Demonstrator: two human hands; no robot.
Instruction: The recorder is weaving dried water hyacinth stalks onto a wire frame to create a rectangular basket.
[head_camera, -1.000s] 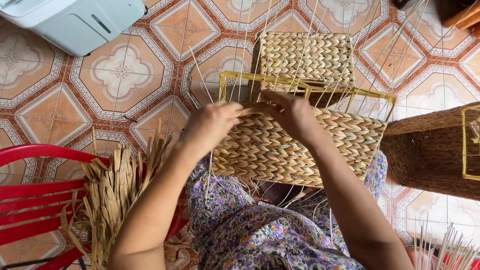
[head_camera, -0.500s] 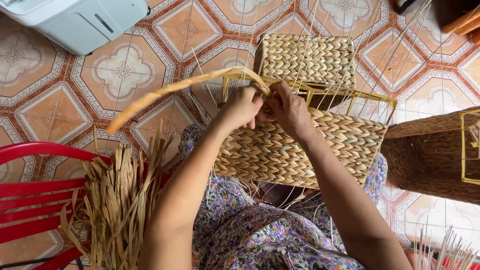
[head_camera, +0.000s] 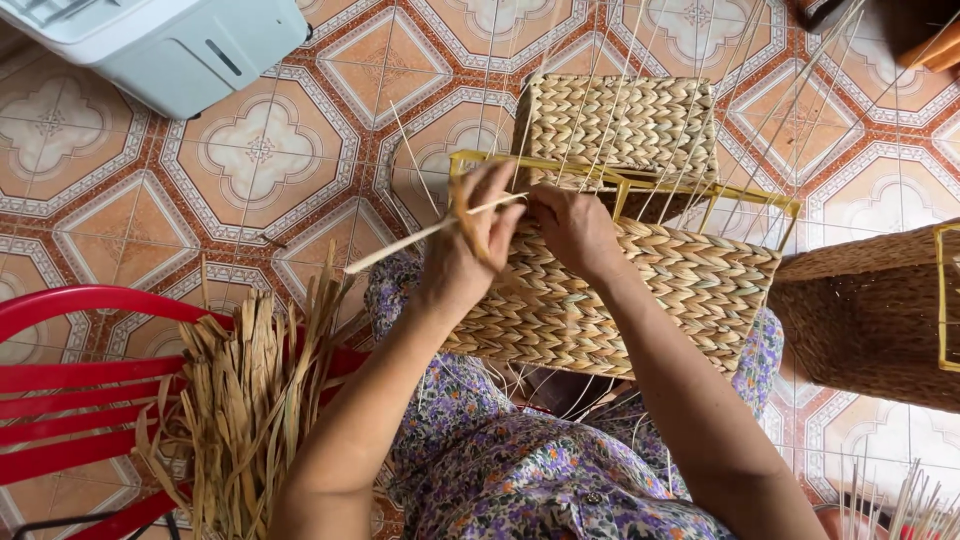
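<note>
— Where is the half-woven basket (head_camera: 640, 300) right now?

— On the person's lap, tipped on its side, its open yellow wire frame (head_camera: 700, 195) pointing away from the body. Both hands work at the basket's upper left corner, on the rim.

— What are the fingers doing?

— The left hand (head_camera: 470, 245) is curled shut around a pale straw strand (head_camera: 420, 237). The right hand (head_camera: 575, 228) presses on the woven edge just beside it, fingers bent; whether they pinch anything I cannot tell.

— How does the strand lie?

— Its long axis runs from the rim corner out to the left of the basket and slightly down, the free end hanging over the tiled floor (head_camera: 250, 150). The left hand is the nearer, already on it; the weave lies just beyond those fingers, towards the right hand.

— And counts?

— One strand in hand, one basket on the lap, a second woven basket (head_camera: 870, 320) right of it, one bundle of dry straw (head_camera: 250, 400) left of it on a red chair (head_camera: 70, 380), one white appliance (head_camera: 170, 45) far up-left.
</note>
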